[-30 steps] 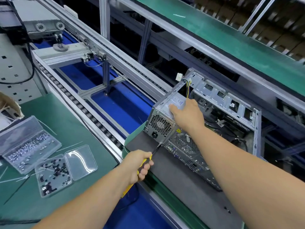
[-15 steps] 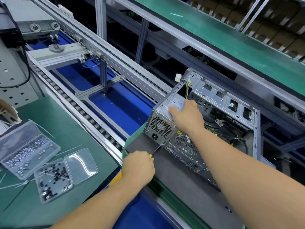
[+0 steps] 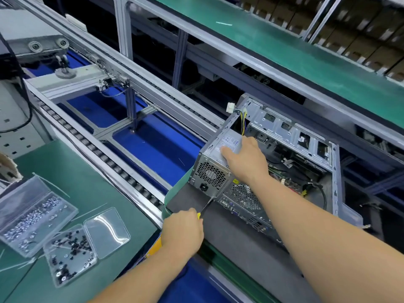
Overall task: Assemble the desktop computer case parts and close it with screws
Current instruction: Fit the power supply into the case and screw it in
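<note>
An open grey desktop case (image 3: pixel 290 136) lies on its side on a dark mat (image 3: pixel 238 243), its inside facing up. The silver power supply (image 3: pixel 209 173) sits in its near left corner. My right hand (image 3: pixel 244 158) rests flat on top of the power supply, fingers straight. My left hand (image 3: pixel 182 232) grips a yellow-handled screwdriver (image 3: pixel 205 207), whose black shaft points up to the lower rear corner of the power supply. The handle is mostly hidden in my fist.
On the green bench at left lie a clear box of silver screws (image 3: pixel 32 215) and an open clear box of black screws (image 3: pixel 70 256). A roller conveyor (image 3: pixel 105 158) with blue panels runs between bench and case. A green shelf (image 3: pixel 284 51) stands behind.
My left hand rolled over on the screwdriver handle, so its back now faces up and the handle is covered. My right hand stayed on the power supply.
</note>
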